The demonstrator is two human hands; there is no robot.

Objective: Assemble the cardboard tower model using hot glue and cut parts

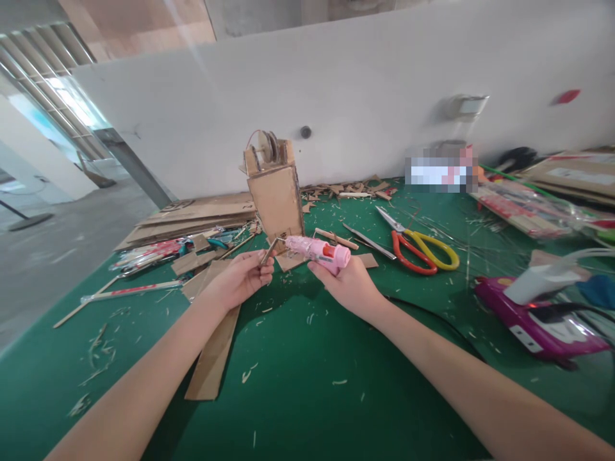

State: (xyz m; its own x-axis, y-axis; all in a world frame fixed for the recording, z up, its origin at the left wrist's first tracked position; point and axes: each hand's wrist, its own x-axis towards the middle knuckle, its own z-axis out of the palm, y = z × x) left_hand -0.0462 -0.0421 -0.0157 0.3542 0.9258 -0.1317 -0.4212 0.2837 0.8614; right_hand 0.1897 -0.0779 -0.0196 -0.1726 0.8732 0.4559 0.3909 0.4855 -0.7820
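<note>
Pinched in the fingers of my left hand (247,276) is a small thin brown piece (270,251), held up at an angle. My right hand (350,285) is wrapped round a pink glue gun (312,248), whose nozzle points left and meets or nearly meets that piece. Just behind the nozzle stands an upright cardboard tower (277,202) with a round spool (268,147) at its top. A long cardboard strip (214,362) lies under my left forearm.
Red-and-yellow scissors (420,251) lie right of the glue gun, beside a thin metal blade (369,242). A purple power strip (542,320) with plugs sits at the right. Stacked cardboard (192,214) and packaged tools (154,253) are at the left. Scraps litter the green table (298,403).
</note>
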